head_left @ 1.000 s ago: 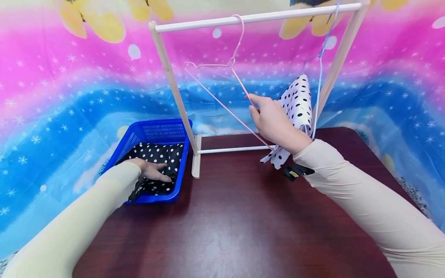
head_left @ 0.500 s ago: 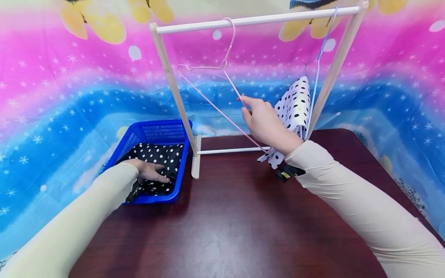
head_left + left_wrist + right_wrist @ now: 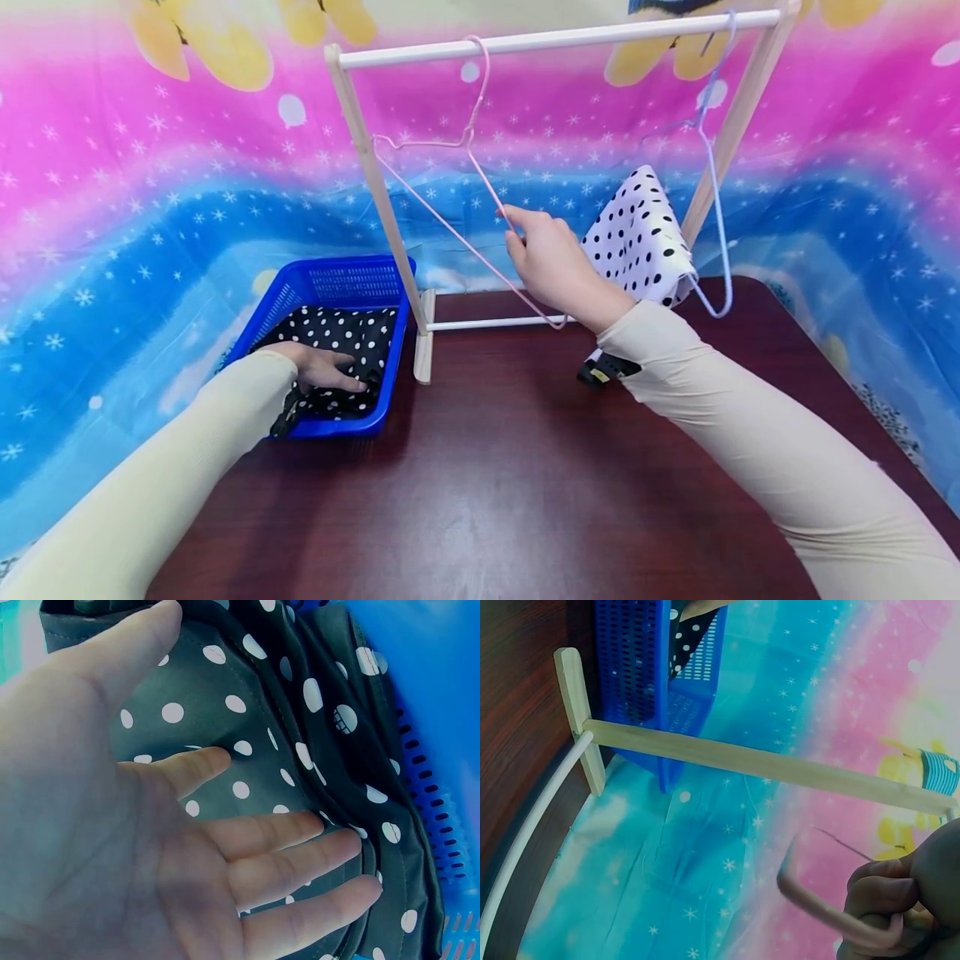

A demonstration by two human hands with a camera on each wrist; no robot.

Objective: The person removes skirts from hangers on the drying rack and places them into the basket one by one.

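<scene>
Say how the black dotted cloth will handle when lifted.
The black dotted cloth will probably flop and sag: it lies in soft folds. It is likely light, since its layers look thin. Its smooth-looking surface may slide when gripped.

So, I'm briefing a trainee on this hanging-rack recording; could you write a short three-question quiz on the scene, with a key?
1. What does the right hand hold? A. nothing; B. the pink hanger; C. the top bar.
2. True or false: the left hand grips a hanger.
3. Fill in: the white cloth with black dots hangs on the ____ hanger.

Key: 1. B. 2. False; the left hand is at the black cloth in the blue basket. 3. Blue.
</scene>
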